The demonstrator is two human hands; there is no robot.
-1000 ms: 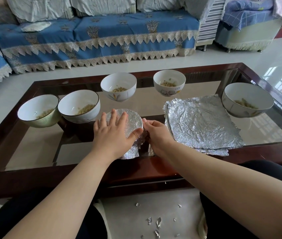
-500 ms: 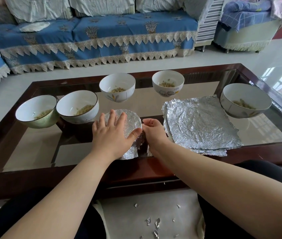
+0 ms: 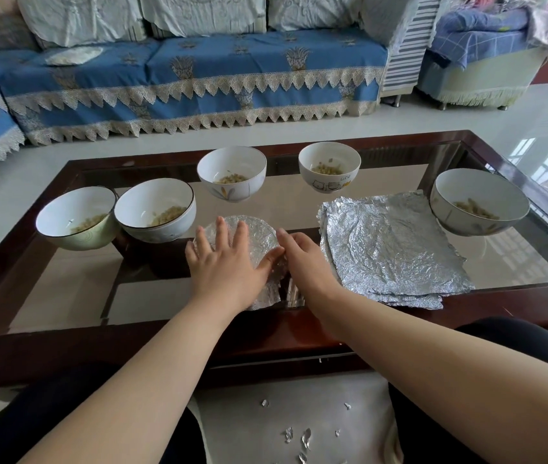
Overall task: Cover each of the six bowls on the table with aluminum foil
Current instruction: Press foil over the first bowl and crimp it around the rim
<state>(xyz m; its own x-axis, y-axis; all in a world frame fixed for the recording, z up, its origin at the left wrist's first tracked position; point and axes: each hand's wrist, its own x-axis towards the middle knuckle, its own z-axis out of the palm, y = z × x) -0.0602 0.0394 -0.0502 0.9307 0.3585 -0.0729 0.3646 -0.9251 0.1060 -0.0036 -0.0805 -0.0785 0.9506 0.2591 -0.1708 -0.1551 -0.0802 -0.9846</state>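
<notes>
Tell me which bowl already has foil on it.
The near-centre bowl under the left hand; the right hand touches its side. The other five sit uncovered.

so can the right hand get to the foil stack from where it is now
Probably yes. The right hand presses the side of the foil-covered bowl, and the foil stack lies flat just to its right with nothing between them.

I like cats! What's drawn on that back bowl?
Little cartoon cats, outlined dark on the white bowl, head view.

A left hand [image 3: 224,266] lies flat on a foil-covered bowl [image 3: 259,236] as the right hand [image 3: 302,259] presses foil at its 3 o'clock side; five uncovered bowls ring the counter [image 3: 65,296].
</notes>
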